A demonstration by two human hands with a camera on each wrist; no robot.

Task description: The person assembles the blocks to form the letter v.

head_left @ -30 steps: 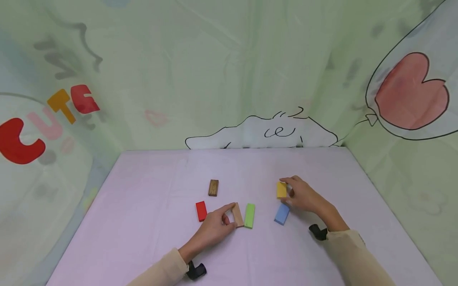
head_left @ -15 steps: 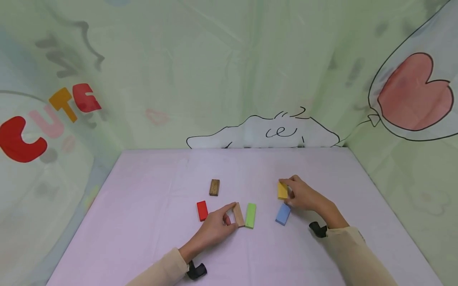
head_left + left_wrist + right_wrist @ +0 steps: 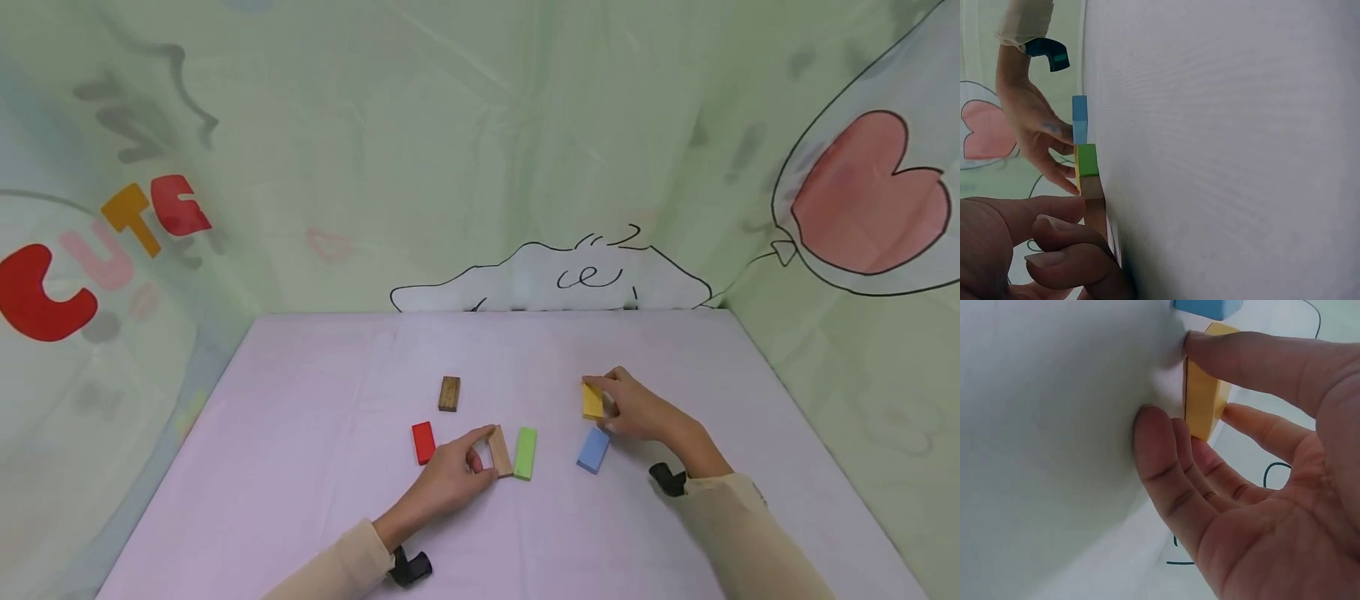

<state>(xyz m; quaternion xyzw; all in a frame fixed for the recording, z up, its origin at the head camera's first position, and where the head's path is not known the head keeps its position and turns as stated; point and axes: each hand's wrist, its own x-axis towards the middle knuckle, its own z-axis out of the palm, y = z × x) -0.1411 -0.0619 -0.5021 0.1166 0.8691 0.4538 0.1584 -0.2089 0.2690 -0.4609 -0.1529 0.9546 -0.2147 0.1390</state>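
Observation:
In the head view, my left hand (image 3: 448,479) pinches a plain light wooden block (image 3: 500,452) by its two ends, between thumb and index finger. A green block (image 3: 525,452) lies just right of it. Farther right and back, my right hand (image 3: 639,410) holds a yellow block (image 3: 592,403) by its ends. The right wrist view shows the thumb at one end of this yellow block (image 3: 1201,394) and fingers at the other. Close in front of it lies a blue block (image 3: 593,451). Left of my left hand is a red block (image 3: 423,442), partly covered by the hand.
A dark brown wooden block (image 3: 449,393) lies behind the red one. All of them are on a table with a pale lilac cloth (image 3: 315,400). Printed fabric walls (image 3: 450,150) stand along its back and sides.
My right index finger reaches slightly farther over the far end of the yellow block. The left hand and the blocks keep their places; the head view has shifted a little.

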